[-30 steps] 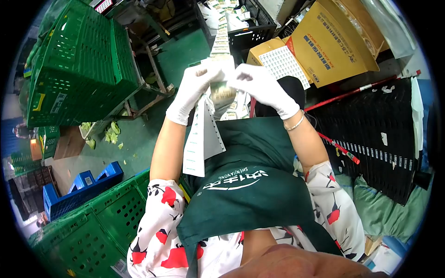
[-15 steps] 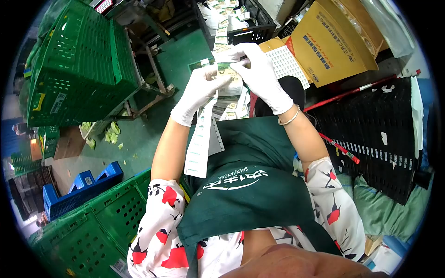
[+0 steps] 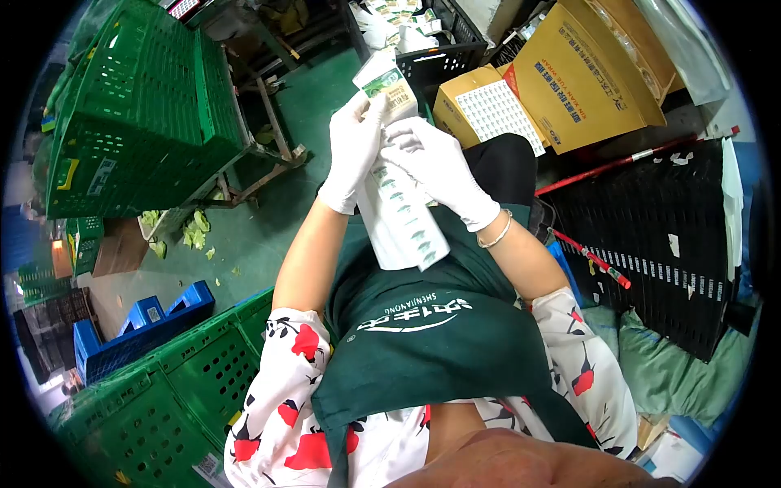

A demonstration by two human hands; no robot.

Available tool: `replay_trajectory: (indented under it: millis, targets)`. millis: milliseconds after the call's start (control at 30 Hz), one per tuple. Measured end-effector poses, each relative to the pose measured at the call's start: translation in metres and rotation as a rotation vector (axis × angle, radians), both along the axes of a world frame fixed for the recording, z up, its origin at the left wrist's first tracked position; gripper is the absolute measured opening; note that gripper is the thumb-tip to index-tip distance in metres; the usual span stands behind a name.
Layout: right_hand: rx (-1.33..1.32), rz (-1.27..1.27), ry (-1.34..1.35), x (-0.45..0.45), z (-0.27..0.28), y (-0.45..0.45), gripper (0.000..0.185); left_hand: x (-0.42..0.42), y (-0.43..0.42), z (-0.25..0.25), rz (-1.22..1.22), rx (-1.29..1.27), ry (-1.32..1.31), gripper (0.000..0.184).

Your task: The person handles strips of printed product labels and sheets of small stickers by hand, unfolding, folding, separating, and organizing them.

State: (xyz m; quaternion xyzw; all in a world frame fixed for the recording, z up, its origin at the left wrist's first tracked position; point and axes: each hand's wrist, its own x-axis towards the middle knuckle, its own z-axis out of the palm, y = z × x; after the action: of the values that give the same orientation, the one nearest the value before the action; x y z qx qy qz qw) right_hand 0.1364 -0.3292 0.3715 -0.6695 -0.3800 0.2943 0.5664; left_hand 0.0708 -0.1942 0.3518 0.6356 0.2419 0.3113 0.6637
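Both hands wear white gloves. My left hand (image 3: 355, 146) pinches a strip of green-and-white printed labels (image 3: 390, 91) near its upper end, above the lap. Close beside it on the right, my right hand (image 3: 431, 163) has its fingers bent against the same strip, thumb and fingertips together. The lower part of the strip (image 3: 403, 220) hangs down in front of the dark green apron (image 3: 439, 350), its printed row facing up. Some of the strip is hidden behind the fingers.
A black crate (image 3: 443, 61) with more labels stands ahead. To its right is an open cardboard box (image 3: 569, 81) with a sticker sheet (image 3: 500, 111). Green crates (image 3: 138, 122) are stacked at left; black crates (image 3: 651, 236) and a red pole (image 3: 598, 264) lie right.
The strip has come away from the labels in the black crate and swung right over the apron. My left hand has moved slightly up and right; my right hand has come down beside it.
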Motion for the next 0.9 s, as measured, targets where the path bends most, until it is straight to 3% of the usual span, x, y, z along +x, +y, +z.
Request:
replay_trajectory:
  millis: [133, 267, 400, 467, 533, 567, 633, 700, 733, 800, 833, 900]
  targets:
    - [-0.095, -0.012, -0.109, -0.003, 0.009, -0.001, 0.024, -0.003, -0.004, 0.0, 0.061, 0.115, 0.027, 0.023]
    - [-0.09, -0.057, -0.231, -0.004, 0.006, -0.001, 0.019, -0.005, -0.009, 0.009, 0.044, 0.066, 0.037, 0.023]
    - [0.04, -0.219, -0.508, 0.007, 0.0, -0.003, 0.014, -0.006, -0.005, 0.003, 0.059, 0.123, 0.113, 0.023]
    - [0.11, -0.428, -0.367, 0.027, 0.007, -0.005, 0.02, -0.007, 0.005, -0.009, 0.044, 0.117, 0.043, 0.023]
    - [0.198, -0.443, -0.125, 0.042, 0.011, 0.005, 0.035, -0.012, 0.006, -0.003, -0.071, 0.029, 0.09, 0.024]
    - [0.099, -0.414, -0.184, 0.042, 0.015, 0.005, 0.051, -0.014, 0.001, 0.0, -0.134, -0.026, 0.051, 0.025]
    - [0.173, -0.331, -0.249, 0.044, 0.003, 0.013, 0.066, -0.015, -0.001, 0.004, -0.297, -0.043, 0.061, 0.029]
    - [0.158, -0.286, -0.263, 0.039, -0.002, 0.017, 0.072, -0.017, -0.001, 0.008, -0.34, -0.126, 0.138, 0.029]
    - [0.204, -0.228, -0.181, 0.035, 0.001, 0.014, 0.071, -0.02, 0.0, 0.009, -0.333, -0.186, 0.135, 0.03]
    - [0.294, -0.107, -0.012, 0.024, 0.005, 0.007, 0.069, -0.022, 0.016, -0.005, -0.312, -0.539, 0.025, 0.032]
    - [0.245, -0.06, -0.053, 0.017, 0.01, 0.0, 0.065, -0.022, 0.019, -0.006, -0.293, -0.56, -0.038, 0.035]
    - [0.143, -0.035, -0.134, 0.011, 0.016, -0.012, 0.057, -0.025, 0.026, -0.005, -0.311, -0.364, 0.02, 0.037]
